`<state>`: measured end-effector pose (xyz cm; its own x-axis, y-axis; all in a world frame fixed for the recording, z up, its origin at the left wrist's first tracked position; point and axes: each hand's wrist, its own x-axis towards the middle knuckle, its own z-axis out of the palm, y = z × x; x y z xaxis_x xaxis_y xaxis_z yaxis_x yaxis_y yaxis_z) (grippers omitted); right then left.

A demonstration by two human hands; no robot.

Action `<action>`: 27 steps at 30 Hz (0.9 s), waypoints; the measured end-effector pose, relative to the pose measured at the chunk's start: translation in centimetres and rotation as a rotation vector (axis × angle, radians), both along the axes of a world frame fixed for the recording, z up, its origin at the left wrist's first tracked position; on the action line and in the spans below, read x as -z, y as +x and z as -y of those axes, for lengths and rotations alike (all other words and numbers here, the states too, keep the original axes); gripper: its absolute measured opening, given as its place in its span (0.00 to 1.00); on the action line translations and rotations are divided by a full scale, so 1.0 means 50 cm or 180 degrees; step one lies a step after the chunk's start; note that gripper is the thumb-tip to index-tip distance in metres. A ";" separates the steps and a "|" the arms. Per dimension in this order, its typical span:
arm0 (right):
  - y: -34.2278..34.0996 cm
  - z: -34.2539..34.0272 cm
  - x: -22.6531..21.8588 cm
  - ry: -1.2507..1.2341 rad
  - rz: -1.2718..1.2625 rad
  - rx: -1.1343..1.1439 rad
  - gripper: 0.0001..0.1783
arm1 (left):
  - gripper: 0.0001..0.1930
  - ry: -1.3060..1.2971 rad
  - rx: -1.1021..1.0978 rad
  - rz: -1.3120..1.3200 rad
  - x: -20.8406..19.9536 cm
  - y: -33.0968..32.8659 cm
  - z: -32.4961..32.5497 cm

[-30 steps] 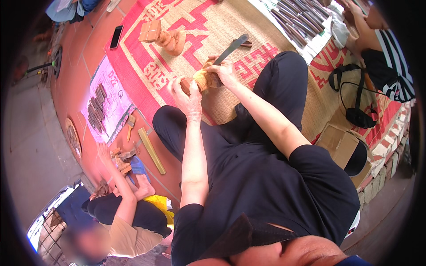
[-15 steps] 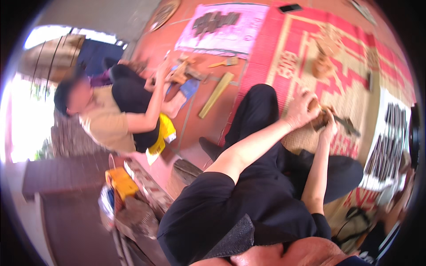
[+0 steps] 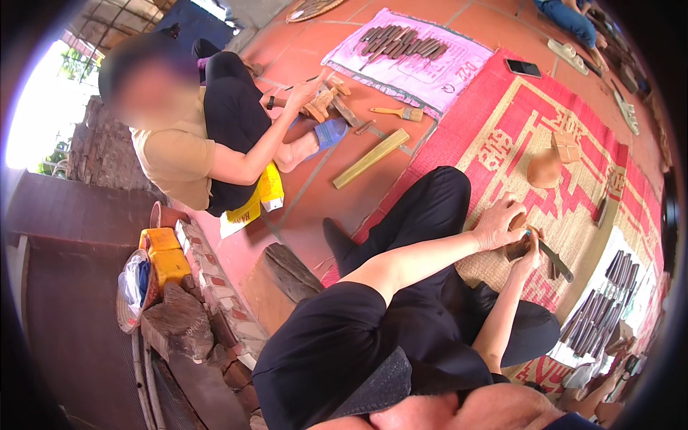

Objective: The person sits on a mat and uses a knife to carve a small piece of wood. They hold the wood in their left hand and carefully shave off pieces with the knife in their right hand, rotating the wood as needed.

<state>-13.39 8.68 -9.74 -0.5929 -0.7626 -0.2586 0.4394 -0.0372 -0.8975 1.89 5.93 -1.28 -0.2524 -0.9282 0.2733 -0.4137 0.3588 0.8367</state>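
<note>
My left hand (image 3: pixel 499 223) is curled, fingers bent, against a small brown wooden piece (image 3: pixel 516 249) in front of my crossed legs. Close beside it, my right hand (image 3: pixel 529 258) is closed round what looks like a knife (image 3: pixel 557 262). Its dark, flat blade sticks out past the fingers to the right and towards me. The handle is mostly hidden, and a small blue spot shows by the right thumb. Beyond my hands, a rounded wooden piece (image 3: pixel 544 170) and a wooden block (image 3: pixel 565 147) rest on the red and beige mat (image 3: pixel 494 161).
A co-worker (image 3: pixel 175 154) sits at the left, hands over pieces of wood. Between us lie a brush (image 3: pixel 398 112) and a yellowish strip (image 3: pixel 371 159). Dark sticks cover a pink sheet (image 3: pixel 437 86) and a white sheet (image 3: pixel 573 355). A phone (image 3: pixel 523 68) lies on the mat's far edge.
The whole view has tilted and shifted, and it is sharper now. Both hands stay together at the wooden piece. The blade lies a little steeper in the picture.
</note>
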 end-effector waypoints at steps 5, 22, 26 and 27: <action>0.000 -0.012 0.001 0.0033 -0.0128 0.0212 0.20 | 0.22 0.0020 -0.0044 -0.0037 -0.004 0.000 0.000; 0.001 -0.020 0.020 -0.0160 0.0334 0.0194 0.15 | 0.23 0.0082 -0.0126 -0.0035 0.006 -0.012 -0.037; -0.004 -0.021 0.026 -0.0164 0.0218 0.0162 0.14 | 0.23 0.0065 -0.0146 -0.0048 0.006 -0.016 -0.038; 0.008 -0.020 0.010 -0.0086 0.0141 0.0322 0.14 | 0.23 0.0067 -0.0153 -0.0031 0.004 -0.010 -0.033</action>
<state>-13.00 9.66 -10.23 -0.6556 -0.7065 -0.2665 0.4714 -0.1072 -0.8754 1.41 7.56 -1.51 -0.2050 -0.9448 0.2556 -0.4219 0.3210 0.8479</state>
